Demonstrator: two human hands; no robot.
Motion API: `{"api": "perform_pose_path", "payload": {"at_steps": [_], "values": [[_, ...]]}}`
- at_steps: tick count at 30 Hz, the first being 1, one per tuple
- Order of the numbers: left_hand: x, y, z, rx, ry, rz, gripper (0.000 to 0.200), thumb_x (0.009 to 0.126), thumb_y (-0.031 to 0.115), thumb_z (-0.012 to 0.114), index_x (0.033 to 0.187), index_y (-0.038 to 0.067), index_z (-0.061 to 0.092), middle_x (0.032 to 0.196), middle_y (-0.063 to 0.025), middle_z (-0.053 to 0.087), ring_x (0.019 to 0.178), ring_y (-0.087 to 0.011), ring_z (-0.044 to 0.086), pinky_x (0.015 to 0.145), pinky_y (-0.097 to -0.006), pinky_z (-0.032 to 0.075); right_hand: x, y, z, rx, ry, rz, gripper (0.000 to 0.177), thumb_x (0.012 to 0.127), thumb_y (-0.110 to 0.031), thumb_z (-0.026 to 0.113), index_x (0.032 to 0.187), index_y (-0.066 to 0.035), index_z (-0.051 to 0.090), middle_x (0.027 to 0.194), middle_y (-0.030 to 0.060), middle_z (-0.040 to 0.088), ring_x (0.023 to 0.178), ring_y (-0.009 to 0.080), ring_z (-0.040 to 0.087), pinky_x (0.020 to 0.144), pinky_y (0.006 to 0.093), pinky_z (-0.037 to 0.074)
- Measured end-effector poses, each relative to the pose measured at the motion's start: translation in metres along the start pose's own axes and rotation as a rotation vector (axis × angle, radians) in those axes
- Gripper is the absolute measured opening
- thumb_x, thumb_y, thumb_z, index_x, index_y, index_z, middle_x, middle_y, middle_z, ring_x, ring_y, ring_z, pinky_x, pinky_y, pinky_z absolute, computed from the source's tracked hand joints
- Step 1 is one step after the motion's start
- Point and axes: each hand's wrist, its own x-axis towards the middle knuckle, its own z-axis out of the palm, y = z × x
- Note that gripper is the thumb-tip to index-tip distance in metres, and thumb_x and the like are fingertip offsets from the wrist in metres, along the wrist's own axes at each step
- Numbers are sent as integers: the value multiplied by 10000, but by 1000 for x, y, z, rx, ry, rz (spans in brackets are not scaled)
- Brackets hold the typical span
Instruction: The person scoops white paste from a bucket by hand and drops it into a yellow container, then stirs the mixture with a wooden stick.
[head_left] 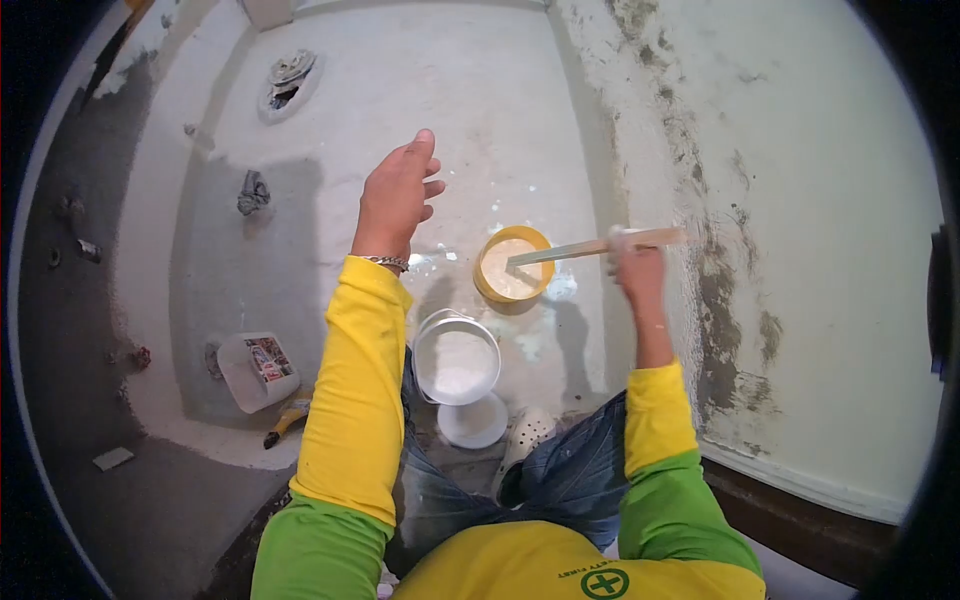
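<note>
Stick [565, 250] in your right hand [635, 265], you are crouching over a yellow bucket [487, 288] on the pale floor [480, 120], close to a stained wall [820, 200]. The stick is looking long, thin and flat, coated in whitish-green paint along the stretch ahead of your grip and showing bare tan wood behind it. It is lying almost level across the view, its long axis running left to right. The coated end is pointing left and slightly down into the creamy mix inside the bucket, and the bare end is pointing toward the wall. Your right fingers are wrapping tightly around the stick, closing into a fist. Your left hand [398, 195], wearing a bracelet [388, 262] at the wrist, is hanging in the air above the floor, holding nothing, its fingers loosely curling together and the thumb sticking out. A white tub [425, 335] of white paint is sitting just in front of your knees, with its lid [472, 422] lying beside it.
</note>
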Motion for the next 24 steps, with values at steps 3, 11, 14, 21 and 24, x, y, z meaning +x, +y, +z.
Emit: {"api": "perform_pose_path", "payload": {"at_steps": [3, 11, 14, 21, 24], "values": [[2, -3, -5, 9, 32, 0, 668, 904, 579, 549, 1328, 64, 519, 1191, -85, 606, 999, -184, 588, 833, -346, 440, -9, 31, 74, 111, 45, -206, 356, 898, -322, 642, 859, 32, 657, 740, 105, 683, 681, 229, 673, 662, 372, 523], [7, -4, -3, 22, 47, -1, 694, 892, 597, 555, 1340, 70, 511, 1199, -87, 603, 1003, -193, 587, 842, -354, 439, -9, 35, 78, 51, -271, -135, 295, 871, -296, 646, 871, -1, 658, 859, 209, 693, 828, 366, 686, 735, 402, 529], [8, -6, -3, 31, 34, -12, 686, 897, 591, 553, 1338, 67, 514, 1208, -90, 601, 1012, -197, 588, 848, -357, 441, 3, 43, 84, 68, -138, -116, 281, 864, -272, 662, 871, 9, 662, 868, 217, 693, 839, 346, 693, 748, 394, 529], [9, -2, -5, 13, 49, 3, 678, 895, 588, 556, 1333, 71, 519, 1203, -90, 604, 1017, -200, 590, 850, -351, 439, -17, 3, 107, 62, -130, -281, 274, 877, -248, 650, 788, 11, 637, 668, 147, 644, 577, 258, 619, 579, 373, 495], [7, 0, 0, 3, 31, 2, 672, 893, 588, 559, 1326, 74, 526, 1195, -91, 607, 1011, -195, 590, 840, -346, 439, -25, 4, 107, 130, -211, -321, 290, 874, -251, 656, 770, 19, 631, 627, 116, 624, 551, 209, 606, 556, 357, 490]]}}
